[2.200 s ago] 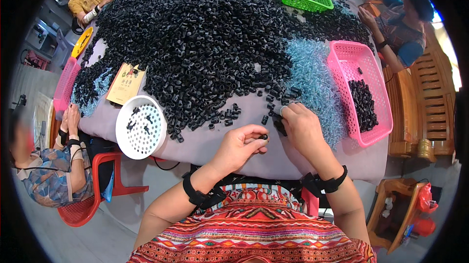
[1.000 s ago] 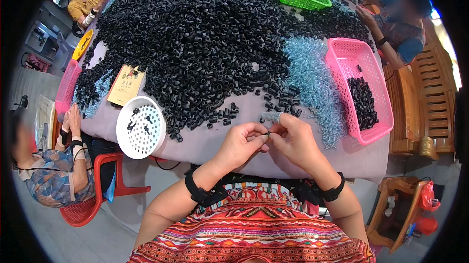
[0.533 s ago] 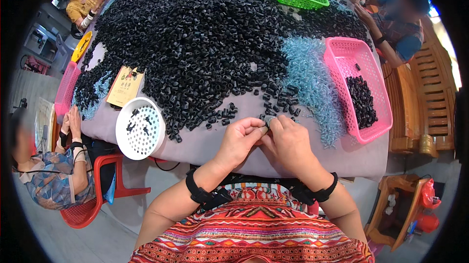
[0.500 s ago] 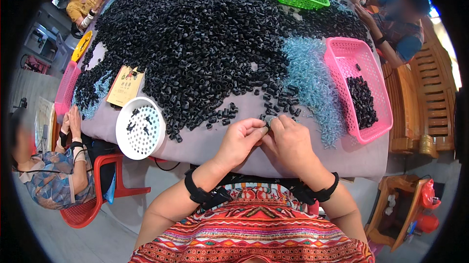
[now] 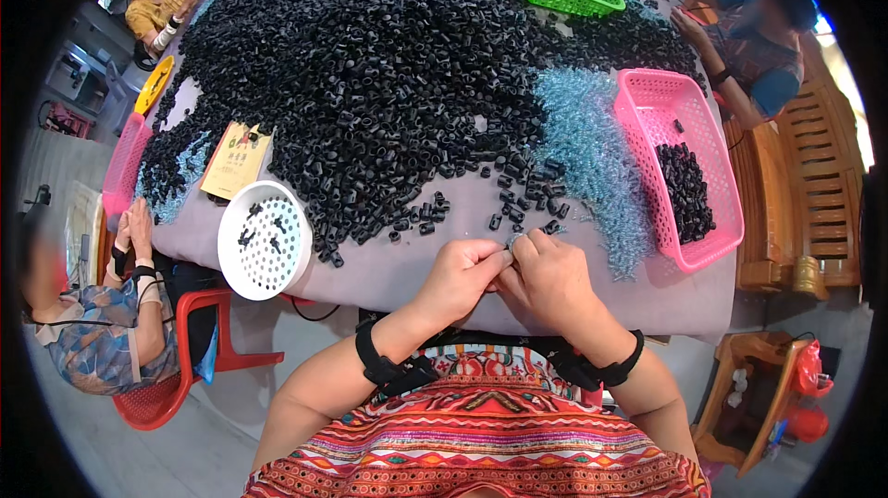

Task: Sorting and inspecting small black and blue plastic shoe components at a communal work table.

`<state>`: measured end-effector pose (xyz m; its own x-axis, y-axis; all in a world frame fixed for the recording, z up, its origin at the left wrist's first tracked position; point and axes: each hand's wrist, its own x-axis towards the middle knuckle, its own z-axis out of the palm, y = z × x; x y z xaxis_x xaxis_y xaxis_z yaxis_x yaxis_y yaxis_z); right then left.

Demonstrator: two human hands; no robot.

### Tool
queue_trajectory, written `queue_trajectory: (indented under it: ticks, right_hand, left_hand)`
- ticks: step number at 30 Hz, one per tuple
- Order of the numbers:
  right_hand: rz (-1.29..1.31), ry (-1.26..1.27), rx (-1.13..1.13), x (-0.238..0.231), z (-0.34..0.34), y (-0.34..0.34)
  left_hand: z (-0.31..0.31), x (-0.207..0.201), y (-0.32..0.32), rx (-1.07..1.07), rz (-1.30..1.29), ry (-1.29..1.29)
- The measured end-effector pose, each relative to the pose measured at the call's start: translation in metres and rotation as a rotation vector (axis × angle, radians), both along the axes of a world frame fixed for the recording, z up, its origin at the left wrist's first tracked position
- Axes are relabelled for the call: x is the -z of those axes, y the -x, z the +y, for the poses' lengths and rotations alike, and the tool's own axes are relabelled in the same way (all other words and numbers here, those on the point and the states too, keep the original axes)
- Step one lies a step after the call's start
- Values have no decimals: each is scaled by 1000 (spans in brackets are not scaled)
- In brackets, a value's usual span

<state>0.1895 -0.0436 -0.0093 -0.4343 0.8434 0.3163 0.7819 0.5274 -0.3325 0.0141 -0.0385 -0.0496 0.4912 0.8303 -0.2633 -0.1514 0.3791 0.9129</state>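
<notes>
My left hand [image 5: 462, 278] and my right hand [image 5: 553, 278] meet fingertip to fingertip just over the near part of the table. Both are closed in a pinch. A tiny pale, clear-looking piece [image 5: 513, 240] peeks out at the right fingertips; whatever the left fingers hold is hidden. Just beyond my hands lie loose short black tube-shaped caps [image 5: 504, 221], the near fringe of a large heap [image 5: 388, 91]. To the right of the heap spreads a pile of small clear bluish pieces [image 5: 592, 165].
A pink basket [image 5: 638, 142] with black pieces stands right, a green basket [image 5: 578, 3] far right. Left are a white perforated bowl [image 5: 242, 267] with several black pieces and a yellow booklet [image 5: 227, 170]. Co-workers sit at left, far left and far right.
Both my hands have drawn slightly nearer to me, still pinched together. At the far right, a co-worker's hand has reached farther out over the table.
</notes>
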Motion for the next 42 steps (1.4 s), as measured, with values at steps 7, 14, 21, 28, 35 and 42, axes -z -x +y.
queue_trajectory:
  ticks: [7, 14, 21, 28, 35, 42]
  right_hand:
    - [110, 47, 189, -29, 1, -50]
    - [58, 59, 776, -56, 17, -168]
    - [71, -245, 680, -47, 10, -146]
    - [147, 193, 185, -15, 12, -66]
    - [203, 158, 174, -2, 22, -59]
    - [514, 405, 262, 1, 21, -67]
  left_hand:
    - [8, -32, -2, -30, 253, -155]
    - [40, -29, 0, -110, 924, -859]
    - [39, -21, 2, -31, 988, -910]
    - [30, -34, 9, 10, 900, -867]
    - [14, -40, 18, 3, 606, -543]
    - [11, -34, 12, 51, 451, -354]
